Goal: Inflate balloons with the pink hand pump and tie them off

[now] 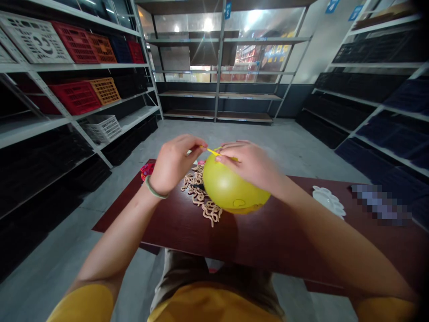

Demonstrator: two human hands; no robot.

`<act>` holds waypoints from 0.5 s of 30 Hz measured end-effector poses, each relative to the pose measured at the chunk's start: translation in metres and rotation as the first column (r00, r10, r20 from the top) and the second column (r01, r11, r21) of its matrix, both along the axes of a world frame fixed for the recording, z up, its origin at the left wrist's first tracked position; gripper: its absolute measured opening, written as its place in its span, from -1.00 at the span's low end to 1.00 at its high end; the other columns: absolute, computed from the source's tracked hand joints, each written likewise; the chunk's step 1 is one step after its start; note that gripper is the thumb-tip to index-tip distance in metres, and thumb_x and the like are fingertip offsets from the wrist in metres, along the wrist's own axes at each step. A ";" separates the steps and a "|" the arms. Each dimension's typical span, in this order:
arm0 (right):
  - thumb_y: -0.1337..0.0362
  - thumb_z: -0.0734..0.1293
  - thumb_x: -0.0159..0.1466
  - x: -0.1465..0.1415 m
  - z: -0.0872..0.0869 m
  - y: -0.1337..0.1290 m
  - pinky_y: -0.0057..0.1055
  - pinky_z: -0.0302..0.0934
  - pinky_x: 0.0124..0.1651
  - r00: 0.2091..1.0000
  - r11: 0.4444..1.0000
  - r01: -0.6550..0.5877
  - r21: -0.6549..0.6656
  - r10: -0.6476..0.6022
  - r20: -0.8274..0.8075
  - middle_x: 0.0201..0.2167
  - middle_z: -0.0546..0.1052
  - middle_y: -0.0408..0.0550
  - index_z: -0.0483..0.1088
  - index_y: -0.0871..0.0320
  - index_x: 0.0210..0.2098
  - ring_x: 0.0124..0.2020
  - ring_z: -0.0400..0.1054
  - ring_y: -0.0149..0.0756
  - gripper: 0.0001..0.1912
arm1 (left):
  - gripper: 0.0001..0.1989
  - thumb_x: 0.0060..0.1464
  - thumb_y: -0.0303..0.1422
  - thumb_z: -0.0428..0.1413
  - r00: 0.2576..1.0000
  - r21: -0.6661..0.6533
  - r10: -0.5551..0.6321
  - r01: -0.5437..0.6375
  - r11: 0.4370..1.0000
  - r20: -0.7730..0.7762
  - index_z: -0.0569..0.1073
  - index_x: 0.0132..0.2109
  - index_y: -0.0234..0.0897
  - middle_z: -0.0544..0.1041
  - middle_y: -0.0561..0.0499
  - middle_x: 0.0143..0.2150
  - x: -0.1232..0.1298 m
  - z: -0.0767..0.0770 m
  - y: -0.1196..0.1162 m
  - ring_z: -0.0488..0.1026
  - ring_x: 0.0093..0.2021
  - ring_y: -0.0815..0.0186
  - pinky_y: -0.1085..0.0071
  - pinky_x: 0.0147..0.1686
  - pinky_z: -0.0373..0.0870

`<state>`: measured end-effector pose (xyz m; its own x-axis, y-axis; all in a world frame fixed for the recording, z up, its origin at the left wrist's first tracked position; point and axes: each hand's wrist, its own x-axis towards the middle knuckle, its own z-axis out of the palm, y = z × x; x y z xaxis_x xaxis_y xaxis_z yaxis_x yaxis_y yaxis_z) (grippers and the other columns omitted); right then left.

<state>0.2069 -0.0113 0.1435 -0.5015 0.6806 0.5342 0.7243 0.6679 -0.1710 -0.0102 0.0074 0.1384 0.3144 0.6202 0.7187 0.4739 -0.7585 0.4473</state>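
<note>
A round yellow balloon [231,185] is held over the dark red table [187,232], its neck at the top left. My left hand [176,161] pinches the end of a thin yellow strip that stretches from the balloon's neck. At the top of the balloon is my right hand [250,163], thumb and fingers closed around the neck. Wooden squiggle-shaped pieces [212,211] lie in a pile on the table, left of the balloon and partly behind it.
White scalloped palettes [326,201] and a blurred-out item [380,205] lie on the table's right side. A red patterned packet [147,169] sits at its left back corner. Shelves with crates [78,96] line the left; a rack [219,96] stands ahead.
</note>
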 end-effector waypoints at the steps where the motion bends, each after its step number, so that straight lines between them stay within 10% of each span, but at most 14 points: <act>1: 0.11 0.17 0.44 -0.004 0.002 -0.001 -0.32 0.27 -0.07 0.998 0.996 -0.031 -0.085 0.026 -0.059 -0.25 0.63 -0.17 0.55 0.10 -0.24 -0.17 0.49 -0.28 -0.63 | -0.87 0.15 -0.36 0.15 1.000 0.009 0.017 -0.018 1.000 0.019 0.59 -0.19 -0.24 0.58 -0.02 -0.23 -0.001 0.002 -0.001 0.52 -0.14 0.24 0.28 -0.04 0.41; 8: 0.00 0.12 0.45 -0.012 -0.033 0.012 -0.36 0.34 -0.16 0.920 0.883 -0.266 -0.387 0.113 -0.375 -0.03 0.59 -0.04 0.47 0.05 0.03 -0.08 0.49 -0.20 -0.59 | -0.87 0.16 -0.33 0.16 0.999 -0.098 0.041 -0.039 0.994 0.011 0.58 -0.19 -0.21 0.62 -0.02 -0.26 -0.031 -0.014 -0.006 0.54 -0.26 0.26 0.40 -0.19 0.43; 15: 0.29 0.26 0.34 0.016 -0.126 0.079 -0.32 0.32 -0.14 0.958 0.887 0.016 -0.461 -0.146 -0.248 -0.19 0.61 0.01 0.51 0.15 -0.18 -0.18 0.48 -0.22 -0.82 | -0.84 0.22 -0.29 0.09 0.963 -0.155 0.010 -0.054 0.986 -0.271 0.56 -0.14 -0.16 0.64 -0.01 -0.21 -0.095 -0.044 -0.016 0.57 -0.26 0.26 0.42 -0.19 0.42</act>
<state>0.2229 0.0673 0.0173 -0.3157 0.9109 0.2657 0.6551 0.4118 -0.6335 -0.1052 -0.0089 0.0947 0.4597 0.7328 0.5017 0.6158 -0.6701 0.4144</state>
